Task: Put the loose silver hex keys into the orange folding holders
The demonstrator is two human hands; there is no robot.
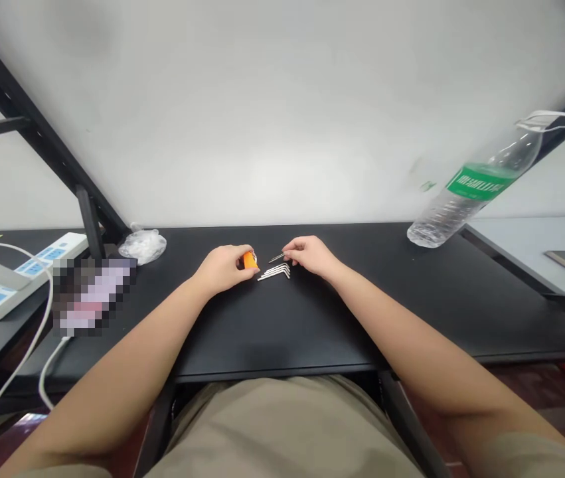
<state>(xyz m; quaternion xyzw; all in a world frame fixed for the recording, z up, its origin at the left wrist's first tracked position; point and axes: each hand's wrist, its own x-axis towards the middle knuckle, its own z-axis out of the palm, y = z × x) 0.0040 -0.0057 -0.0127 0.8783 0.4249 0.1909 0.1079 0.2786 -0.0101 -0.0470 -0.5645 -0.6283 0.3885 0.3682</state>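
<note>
My left hand (226,267) is closed around a small orange holder (250,260), its thumb and fingers on either side. My right hand (312,255) pinches a thin metal hex key (276,257), whose long end points left toward the holder. Just below, several silver L-shaped hex keys (276,271) lie side by side on the black table (282,325), their short bent ends to the right. The holder and the pinched key are a small gap apart. Fingers hide part of both.
A large plastic bottle (481,182) with a green label stands at the back right. Crumpled clear plastic (143,245) lies at the back left. A blurred-out phone-like thing (93,295), a white power strip (33,269) and white cables are at left. Black frame bars (43,139) rise on both sides.
</note>
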